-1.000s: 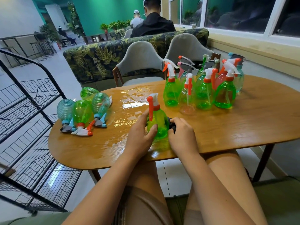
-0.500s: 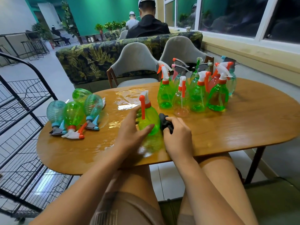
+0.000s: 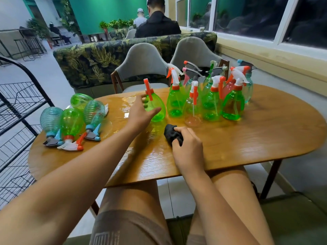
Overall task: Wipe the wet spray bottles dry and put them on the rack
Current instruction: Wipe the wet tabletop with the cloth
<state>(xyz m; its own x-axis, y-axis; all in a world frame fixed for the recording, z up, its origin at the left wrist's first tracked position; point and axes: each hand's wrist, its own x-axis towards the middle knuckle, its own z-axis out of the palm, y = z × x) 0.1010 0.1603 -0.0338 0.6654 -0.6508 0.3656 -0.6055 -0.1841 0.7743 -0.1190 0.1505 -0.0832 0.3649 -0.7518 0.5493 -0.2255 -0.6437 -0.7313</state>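
**Obstructed or cut-off items**
- Rack [image 3: 19, 110]: black wire shelves to the left of the tabletop [image 3: 256, 138]. The frame's left edge cuts it off.
- Upright bottles [image 3: 210, 99]: a tight cluster at the far right of the tabletop. The front row overlaps the rear ones, so the rear bodies show only in part.
- Lying bottles [image 3: 70, 121]: four at the left end. The rearmost shows its base only, and its spray head is hidden behind its neighbours.
- The left hand [image 3: 141, 114] covers the near-left side of the green spray bottle [image 3: 157, 110]. It cannot be determined whether the bottle's base rests on the tabletop or is lifted clear.

**Containers**
- All bottles are translucent. The deeper green at the bases of the upright bottles may be liquid or the plastic itself; it cannot be told which.

**Orientation**
- Green spray bottle: located mid-tabletop, just left of the upright cluster. Its long axis is near vertical and leans left at the top, with the orange trigger head uppermost.
- Lying bottles: long axes run front to back, spray heads toward the near edge.

**Hands**
- Left hand: fingers [image 3: 138, 103] and thumb curled round the bottle's body.
- Right hand [image 3: 189, 149]: fingers closed round a bunched black cloth [image 3: 171, 134], which rests on the glossy, wet-looking tabletop.
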